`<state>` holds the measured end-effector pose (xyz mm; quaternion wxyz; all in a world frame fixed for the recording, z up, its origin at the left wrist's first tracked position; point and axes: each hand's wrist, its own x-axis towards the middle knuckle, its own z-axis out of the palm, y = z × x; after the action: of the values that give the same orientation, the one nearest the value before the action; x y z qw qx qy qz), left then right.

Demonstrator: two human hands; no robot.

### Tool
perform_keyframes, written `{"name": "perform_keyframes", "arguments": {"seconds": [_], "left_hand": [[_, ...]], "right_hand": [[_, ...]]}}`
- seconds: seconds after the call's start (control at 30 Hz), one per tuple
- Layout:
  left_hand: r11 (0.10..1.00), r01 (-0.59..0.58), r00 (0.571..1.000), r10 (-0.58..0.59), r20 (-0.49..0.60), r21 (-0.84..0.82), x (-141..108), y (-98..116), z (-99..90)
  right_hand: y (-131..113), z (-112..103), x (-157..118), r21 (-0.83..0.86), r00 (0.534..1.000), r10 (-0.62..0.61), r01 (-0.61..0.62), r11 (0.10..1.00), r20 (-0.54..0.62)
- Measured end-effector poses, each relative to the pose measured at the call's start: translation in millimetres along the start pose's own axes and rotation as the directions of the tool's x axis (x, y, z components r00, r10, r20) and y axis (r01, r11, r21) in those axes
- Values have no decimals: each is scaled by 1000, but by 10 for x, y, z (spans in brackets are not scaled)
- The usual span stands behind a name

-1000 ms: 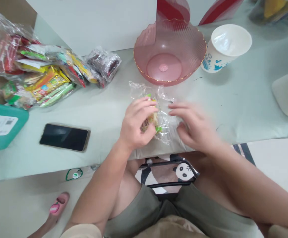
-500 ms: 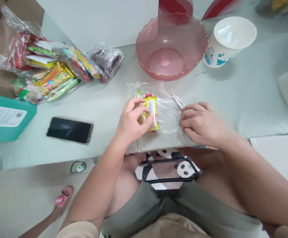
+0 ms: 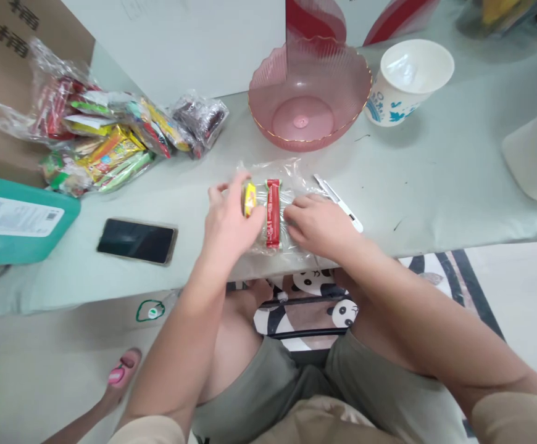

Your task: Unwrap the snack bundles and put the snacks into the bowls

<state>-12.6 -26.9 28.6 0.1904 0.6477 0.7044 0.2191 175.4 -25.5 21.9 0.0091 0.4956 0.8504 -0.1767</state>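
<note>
My left hand (image 3: 229, 219) is curled round a yellow snack packet (image 3: 250, 198), which shows between thumb and forefinger; the rest of its grasp is hidden. Just right of it, a red snack bar (image 3: 273, 216) in a wrapper lies upright in view on a clear plastic bag (image 3: 291, 174). My right hand (image 3: 318, 227) rests at the bag's right side, fingers bent and closed on the film by the bar. Beside that hand lies a white utility knife (image 3: 342, 205), apart from the fingers.
A pink gold-rimmed bowl (image 3: 296, 139) and a paper cup (image 3: 391, 105) stand behind. Bagged snacks (image 3: 111, 154), a phone (image 3: 136, 240) and a teal container (image 3: 60, 213) are at left. Another white cup (image 3: 530, 160) stands at right. Another person's foot (image 3: 124, 370) shows below.
My left hand has shifted left with the yellow packet, uncovering the red bar. The right hand has moved left from beside the knife to the plastic bag. The view has shifted slightly.
</note>
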Motion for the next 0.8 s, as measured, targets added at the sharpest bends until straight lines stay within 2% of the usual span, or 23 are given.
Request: {"name": "perform_keyframes", "arguments": {"seconds": [0.1, 0.2, 0.3, 0.43, 0.53, 0.6, 0.7, 0.73, 0.8], "left_hand": [[989, -14, 1000, 12, -11, -144, 34, -258, -146], [978, 93, 988, -67, 140, -187, 63, -397, -226], [987, 133, 965, -110, 239, -86, 38, -322, -242], [977, 90, 953, -141, 269, 194, -35, -91, -212], [967, 103, 945, -168, 281, 232, -38, -42, -200], [981, 114, 946, -156, 285, 159, -5, -97, -215], [968, 220, 932, -171, 321, -121, 67, -257, -281], [925, 292, 915, -196, 353, -243, 89, -316, -314], [781, 427, 879, -242, 410, -455, 123, -422, -392]], "right_hand": [[-32, -5, -21, -36, 1000, -5, 6, 999, 23], [-81, -23, -31, -51, 999, -3, 5, 999, 46], [-137, -32, -25, -99, 997, -9, 16, 995, 74], [-182, -12, -2, -179, 994, -16, 36, 983, 112], [-183, 9, 11, -207, 994, -21, 43, 977, 108], [-175, 18, 11, -201, 996, -19, 37, 979, 88], [-161, 17, 0, -171, 998, -8, 20, 985, 68], [-156, 14, -6, -163, 998, -8, 19, 987, 66], [-147, 8, -18, -154, 998, -15, 24, 988, 60]]}}
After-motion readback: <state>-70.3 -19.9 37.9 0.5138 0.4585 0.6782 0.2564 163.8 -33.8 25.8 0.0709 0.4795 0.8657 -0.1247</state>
